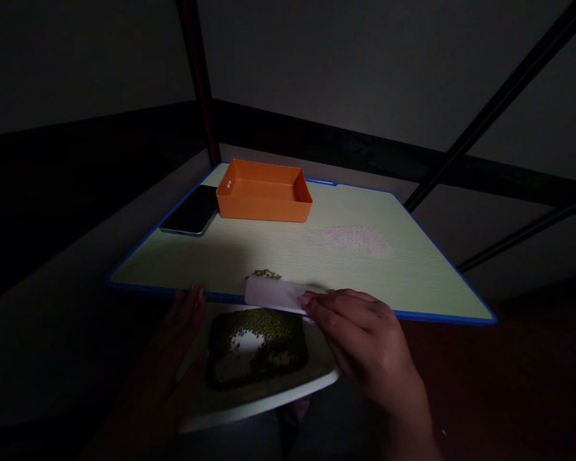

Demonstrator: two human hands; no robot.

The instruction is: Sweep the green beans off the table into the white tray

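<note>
My right hand (365, 326) grips a flat white card (273, 293), its long edge along the table's front edge. Just behind the card lies a small heap of green beans (265, 274), which look like mung beans. Below the table edge, many more green beans (278, 330) are spread in a pale tray (317, 374) with rounded corners, leaving a bare patch in the middle. My left hand (180, 346) is in deep shadow at the tray's left side. Its fingers stretch up near the table edge with the thumb apart, and nothing shows in it.
The pale green table (413, 275) has a blue rim. An orange open box (264, 208) stands at the back left, beside a dark phone or tablet (192, 211). A patch of fine pale grains (358, 240) lies right of centre. Walls close in behind and at the left.
</note>
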